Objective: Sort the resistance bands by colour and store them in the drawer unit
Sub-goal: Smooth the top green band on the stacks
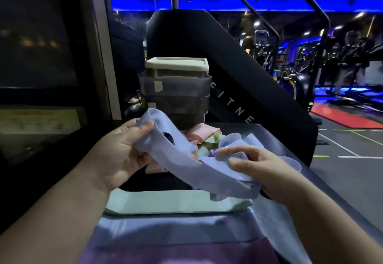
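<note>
A black machine housing [207, 56] is seen rising behind the far edge of the grey worktop [269, 133], with white letters [234, 108] printed down its slanted side and black handrails [310, 0] mounted above it. A dark panel [37, 36] bearing a yellow label [39, 121] is set beyond the left edge. Past the right edge, a yellow-rimmed exercise bike [292, 85], a red mat [348, 116] and painted floor lines [339, 145] are lit by blue ceiling strips [207, 5].

A single wide-angle view looks from the person's head, forward and slightly down, close over the tabletop [244, 128]. The drawer unit [175, 89] stands near, straight ahead at centre. The gym floor [342, 145] recedes on the right.
</note>
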The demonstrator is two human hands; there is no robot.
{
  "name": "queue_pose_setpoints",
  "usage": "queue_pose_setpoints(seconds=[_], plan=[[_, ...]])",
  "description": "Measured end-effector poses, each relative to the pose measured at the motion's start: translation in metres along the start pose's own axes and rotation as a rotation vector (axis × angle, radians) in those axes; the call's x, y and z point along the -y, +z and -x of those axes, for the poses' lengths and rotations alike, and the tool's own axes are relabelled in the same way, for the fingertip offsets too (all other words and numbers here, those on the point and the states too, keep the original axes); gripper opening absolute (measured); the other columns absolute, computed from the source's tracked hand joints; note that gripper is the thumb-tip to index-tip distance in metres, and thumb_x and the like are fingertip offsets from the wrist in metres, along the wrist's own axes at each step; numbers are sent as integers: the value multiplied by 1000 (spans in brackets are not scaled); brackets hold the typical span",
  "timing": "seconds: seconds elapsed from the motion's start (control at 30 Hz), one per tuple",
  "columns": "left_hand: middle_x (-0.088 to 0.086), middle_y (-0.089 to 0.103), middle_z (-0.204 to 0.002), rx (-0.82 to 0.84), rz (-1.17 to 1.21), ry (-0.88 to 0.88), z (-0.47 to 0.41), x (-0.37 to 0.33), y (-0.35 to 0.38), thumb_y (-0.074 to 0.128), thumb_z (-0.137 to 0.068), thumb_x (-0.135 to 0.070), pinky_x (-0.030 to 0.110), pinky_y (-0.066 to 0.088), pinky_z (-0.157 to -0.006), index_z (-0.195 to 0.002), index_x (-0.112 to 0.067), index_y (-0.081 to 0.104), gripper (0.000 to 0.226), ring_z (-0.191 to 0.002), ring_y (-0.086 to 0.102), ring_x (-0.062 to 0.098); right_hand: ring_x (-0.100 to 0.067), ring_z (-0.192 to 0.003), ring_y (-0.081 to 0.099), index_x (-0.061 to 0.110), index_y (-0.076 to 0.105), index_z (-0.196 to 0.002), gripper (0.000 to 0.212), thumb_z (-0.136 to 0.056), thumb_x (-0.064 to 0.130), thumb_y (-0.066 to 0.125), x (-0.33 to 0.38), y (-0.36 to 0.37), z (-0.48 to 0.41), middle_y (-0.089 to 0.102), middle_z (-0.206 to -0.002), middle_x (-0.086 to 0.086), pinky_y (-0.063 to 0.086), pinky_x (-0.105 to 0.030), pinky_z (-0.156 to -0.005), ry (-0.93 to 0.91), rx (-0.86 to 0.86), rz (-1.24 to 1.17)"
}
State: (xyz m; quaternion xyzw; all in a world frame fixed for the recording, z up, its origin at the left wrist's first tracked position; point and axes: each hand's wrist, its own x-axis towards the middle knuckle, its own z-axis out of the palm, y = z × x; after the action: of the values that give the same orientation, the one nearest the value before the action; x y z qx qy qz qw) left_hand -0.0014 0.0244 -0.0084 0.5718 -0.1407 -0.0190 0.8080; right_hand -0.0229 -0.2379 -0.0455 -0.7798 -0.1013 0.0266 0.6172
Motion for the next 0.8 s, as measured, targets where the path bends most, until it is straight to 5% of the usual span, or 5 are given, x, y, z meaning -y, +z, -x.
queue_pose_setpoints(seconds=[0.2, 0.3, 0.47, 0.67, 0.8], plan=[[-1, 61, -56, 36, -16, -49, 7, 15, -12, 54, -83, -19, 19, 49, -42, -81, -14, 57, 7, -47, 62, 11, -18, -62, 60, 23, 65, -61, 14, -68, 32, 74, -3, 8, 4, 58, -63, 0, 40, -32, -65, -79, -56, -48], [-2, 54, -55, 45, -47, -84, 9, 17, -22, 55, -85, -21, 14, 34, -35, -76, -16, 57, 10, -42, 52, 8, -32, -72, 65, 9, 69, -81, 28, -63, 26, 83, -6, 10, 3, 64, -74, -16, 47, -38, -72, -117, 10, -256], [3, 62, -75, 32, -67, -124, 9, 19, -28, 65, -84, -22, 17, 41, -46, -109, -2, 60, 32, -65, 60, 14, -15, -41, 52, 19, 64, -88, 45, -58, -14, 62, 9, 22, 13, 53, -56, -10, 42, -17, -39, -143, 31, -429], [-6, 47, -48, 16, -60, -138, 10, 17, -28, 46, -98, -16, 14, 37, -39, -90, -12, 60, 17, -36, 42, 3, -11, -38, 56, 18, 61, -118, 64, -80, -24, 31, 22, 33, 25, 63, -56, -8, 43, -15, -38, -125, 139, -422], [-2, 70, -77, -45, -239, -93, 12, 20, -28, 58, -93, -32, 24, 47, -70, -93, -15, 70, 21, -65, 64, 7, -18, -51, 65, 14, 71, -112, 67, -73, -25, 33, 15, 32, 22, 70, -74, -16, 49, -18, -45, -75, 190, -422]])
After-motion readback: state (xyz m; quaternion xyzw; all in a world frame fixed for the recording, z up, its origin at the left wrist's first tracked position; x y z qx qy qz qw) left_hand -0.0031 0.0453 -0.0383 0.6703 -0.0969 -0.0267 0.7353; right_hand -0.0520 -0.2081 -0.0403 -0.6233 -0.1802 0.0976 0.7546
